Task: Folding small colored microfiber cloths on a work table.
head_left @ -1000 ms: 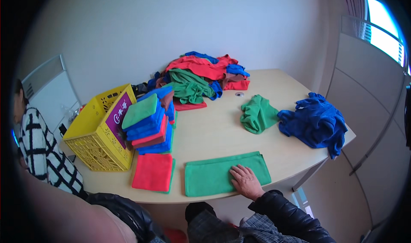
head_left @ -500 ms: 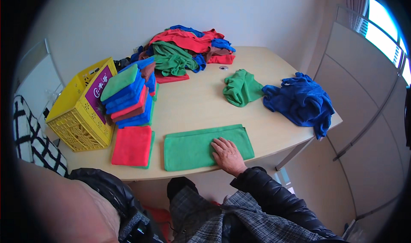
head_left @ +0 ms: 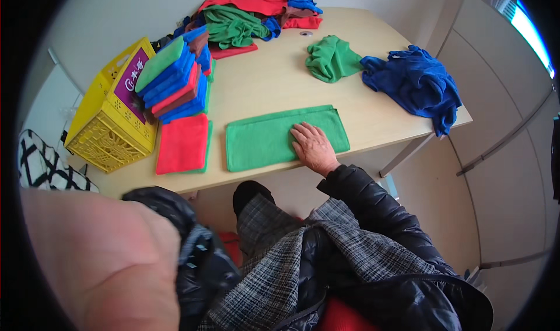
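Observation:
My right hand (head_left: 312,147) lies flat, fingers apart, on the right part of a green cloth (head_left: 259,139) spread as a rectangle near the front edge of a pale wooden table (head_left: 274,80). It grips nothing. A large blurred patch of skin, my left hand (head_left: 99,261), fills the lower left very close to the camera, next to a black sleeve; its fingers do not show. Just left of the green cloth lies a folded red cloth (head_left: 184,144) on top of another green one.
A leaning stack of folded blue, red and green cloths (head_left: 175,77) rests against a yellow plastic crate (head_left: 108,132). Crumpled cloths: a mixed heap (head_left: 251,10) at the far edge, a green one (head_left: 329,56), a blue pile (head_left: 417,83) on the right corner. A black-and-white checked fabric (head_left: 44,167) is at left.
The view has tilted down toward my lap. My right hand stays on the green cloth. The blurred left hand has come up much closer to the camera.

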A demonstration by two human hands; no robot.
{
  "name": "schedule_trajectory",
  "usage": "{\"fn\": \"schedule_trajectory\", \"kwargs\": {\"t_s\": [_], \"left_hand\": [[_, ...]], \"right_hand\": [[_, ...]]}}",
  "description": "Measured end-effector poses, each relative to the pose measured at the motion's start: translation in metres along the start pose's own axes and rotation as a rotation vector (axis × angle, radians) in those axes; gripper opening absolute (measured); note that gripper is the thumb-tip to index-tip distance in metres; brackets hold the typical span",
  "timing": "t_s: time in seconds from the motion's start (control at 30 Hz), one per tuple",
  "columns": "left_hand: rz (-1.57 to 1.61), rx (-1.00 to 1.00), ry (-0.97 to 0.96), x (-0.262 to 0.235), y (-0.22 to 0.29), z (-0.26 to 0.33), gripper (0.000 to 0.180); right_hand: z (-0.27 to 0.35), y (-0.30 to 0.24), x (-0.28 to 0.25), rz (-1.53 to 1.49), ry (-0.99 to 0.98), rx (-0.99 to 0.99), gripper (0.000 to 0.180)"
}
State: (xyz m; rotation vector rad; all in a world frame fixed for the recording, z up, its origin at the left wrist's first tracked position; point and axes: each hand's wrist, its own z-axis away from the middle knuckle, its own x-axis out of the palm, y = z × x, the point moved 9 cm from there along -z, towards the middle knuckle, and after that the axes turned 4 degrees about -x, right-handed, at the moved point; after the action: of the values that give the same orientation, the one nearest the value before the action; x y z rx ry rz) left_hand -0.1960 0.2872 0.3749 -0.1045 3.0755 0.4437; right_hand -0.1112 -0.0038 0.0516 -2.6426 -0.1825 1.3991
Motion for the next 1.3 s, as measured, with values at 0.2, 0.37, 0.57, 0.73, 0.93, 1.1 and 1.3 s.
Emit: {"fn": "schedule_trajectory", "kwargs": {"t_s": [0.2, 0.37, 0.57, 0.73, 0.93, 1.1, 1.3], "left_hand": [[0.128, 0.021, -0.060, 0.012, 0.011, 0.000, 0.031], [0.151, -0.039, -0.068, 0.038, -0.006, -0.006, 0.030], [0.160, -0.093, -0.075, 0.044, -0.025, -0.015, 0.029], [0.117, -0.165, -0.072, 0.067, -0.046, -0.026, 0.029], [0.159, -0.216, -0.131, 0.057, -0.038, -0.036, 0.030], [0.286, -0.279, -0.186, 0.037, 0.035, 0.005, 0.031], [0.406, -0.360, -0.271, 0.038, 0.072, 0.025, 0.033]], "right_hand": [[0.008, 0.002, 0.004, -0.001, -0.036, 0.030, 0.041], [0.008, 0.001, 0.004, 0.019, -0.027, 0.036, 0.040], [0.004, 0.003, 0.003, 0.041, -0.022, 0.026, 0.039], [0.008, 0.000, 0.009, 0.029, -0.042, 0.057, 0.038], [0.011, 0.005, 0.006, 0.056, -0.074, 0.085, 0.041], [0.007, -0.002, 0.002, 0.034, -0.004, 0.022, 0.039], [0.006, 0.001, 0.002, 0.045, -0.004, 0.054, 0.039]]}}
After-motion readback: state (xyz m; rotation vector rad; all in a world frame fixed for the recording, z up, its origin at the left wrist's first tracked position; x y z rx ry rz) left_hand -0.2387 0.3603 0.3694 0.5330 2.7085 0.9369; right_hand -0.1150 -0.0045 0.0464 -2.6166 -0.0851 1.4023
